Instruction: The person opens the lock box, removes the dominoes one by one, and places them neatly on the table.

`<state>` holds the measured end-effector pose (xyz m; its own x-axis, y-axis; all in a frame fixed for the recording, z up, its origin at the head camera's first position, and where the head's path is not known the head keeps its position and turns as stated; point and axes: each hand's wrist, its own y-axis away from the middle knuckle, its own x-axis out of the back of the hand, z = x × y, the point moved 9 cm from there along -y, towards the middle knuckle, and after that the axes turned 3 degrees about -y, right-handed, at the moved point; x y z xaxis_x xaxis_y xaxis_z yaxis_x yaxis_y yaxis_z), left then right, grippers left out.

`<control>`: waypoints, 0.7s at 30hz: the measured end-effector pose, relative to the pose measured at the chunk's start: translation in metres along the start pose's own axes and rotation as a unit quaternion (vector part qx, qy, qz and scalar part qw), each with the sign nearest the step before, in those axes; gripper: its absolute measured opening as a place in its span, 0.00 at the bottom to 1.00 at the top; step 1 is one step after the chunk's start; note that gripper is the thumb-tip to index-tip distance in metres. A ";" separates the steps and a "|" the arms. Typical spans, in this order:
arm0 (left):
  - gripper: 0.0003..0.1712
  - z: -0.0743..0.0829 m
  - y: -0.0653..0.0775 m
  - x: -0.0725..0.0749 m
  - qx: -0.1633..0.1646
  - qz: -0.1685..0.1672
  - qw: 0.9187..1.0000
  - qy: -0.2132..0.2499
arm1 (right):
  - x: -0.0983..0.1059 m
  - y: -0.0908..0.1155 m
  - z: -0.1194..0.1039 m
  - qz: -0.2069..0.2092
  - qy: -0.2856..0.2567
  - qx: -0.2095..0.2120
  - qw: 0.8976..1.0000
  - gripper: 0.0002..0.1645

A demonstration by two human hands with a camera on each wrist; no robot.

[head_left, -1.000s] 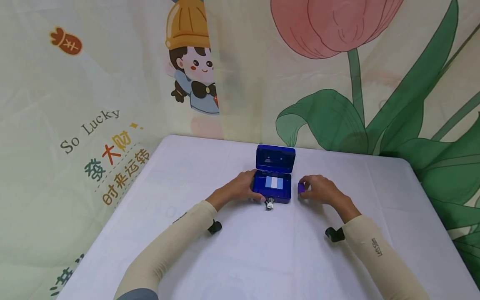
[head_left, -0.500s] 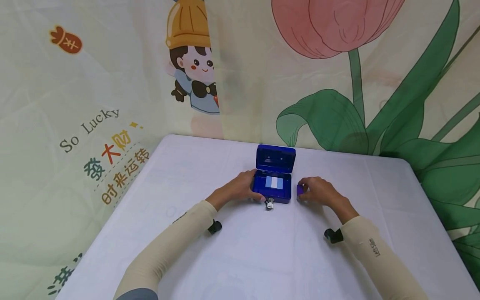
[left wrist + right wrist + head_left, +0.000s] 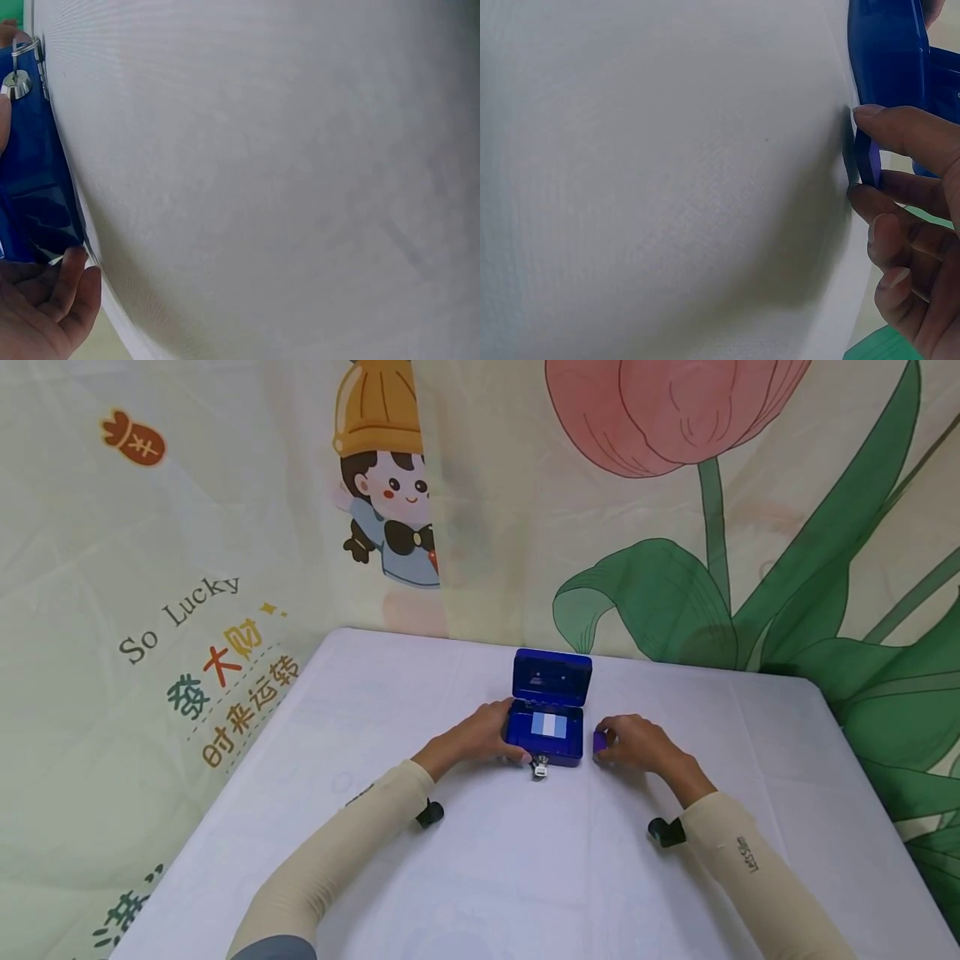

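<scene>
A small blue metal cash box (image 3: 521, 742) stands on the table with its lid (image 3: 551, 680) raised. My left hand (image 3: 480, 733) grips the box's left side, its thumb across the front. A round silver lock with a key ring (image 3: 18, 85) is on the box's front. Just right of the box, my right hand (image 3: 639, 743) pinches a flat purple block (image 3: 599, 743) between thumb and fingers. In the right wrist view the block (image 3: 868, 159) stands on edge at the tabletop, close to the box (image 3: 889, 56). Its far face is hidden.
A blue-and-white striped piece (image 3: 549, 725) lies inside the box. White cloth covers the table (image 3: 480, 868). A printed curtain (image 3: 480, 510) hangs directly behind the table's back edge. Small dark cameras (image 3: 667, 832) sit at both wrists.
My right hand has shifted slightly toward the box and down with the purple block, then stayed nearly still. The left hand and the box have not moved.
</scene>
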<state>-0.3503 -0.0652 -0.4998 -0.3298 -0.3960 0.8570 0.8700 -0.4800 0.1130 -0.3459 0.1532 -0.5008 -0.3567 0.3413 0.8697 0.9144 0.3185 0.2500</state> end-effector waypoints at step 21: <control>0.67 -0.001 0.000 -0.001 -0.004 -0.003 1.000 0.014 | 0.000 -0.001 -0.001 -0.004 0.006 0.007 1.000 0.31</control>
<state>-0.3508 -0.0655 -0.5008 -0.3459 -0.4153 0.8414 0.8647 -0.4892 0.1140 -0.3460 0.1517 -0.5005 -0.3615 0.3272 0.8731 0.9087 0.3333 0.2513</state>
